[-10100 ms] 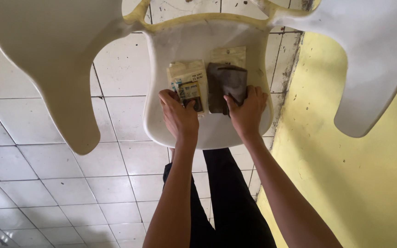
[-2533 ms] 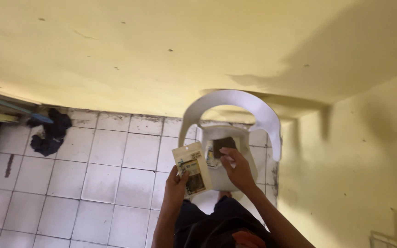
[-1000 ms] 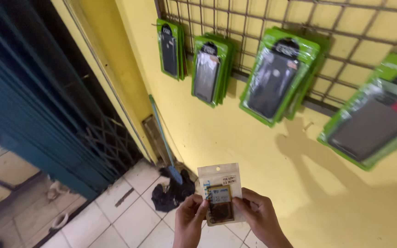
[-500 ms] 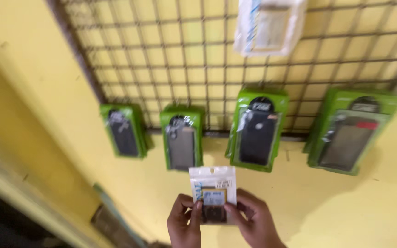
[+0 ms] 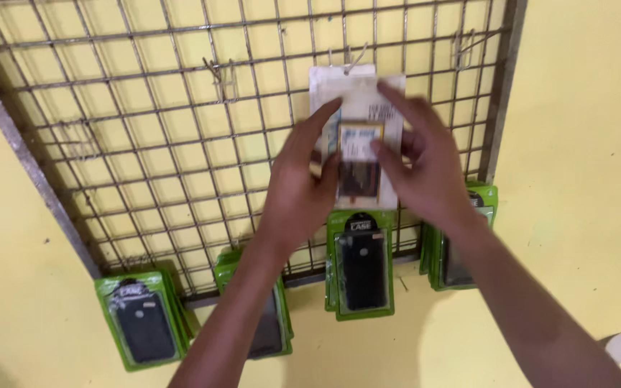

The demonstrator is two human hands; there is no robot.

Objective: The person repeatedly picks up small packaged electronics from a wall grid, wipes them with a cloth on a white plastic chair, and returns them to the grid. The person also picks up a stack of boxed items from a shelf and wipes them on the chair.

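The grip is two-handed: the left hand and right hand pinch a clear packet with a dark slab inside, held by its side edges. A moment ago the packet hung low, under the green-backed phone cases; now it is raised against the wire rack, its top just under a bare hook. Behind the rack stands the yellow wall.
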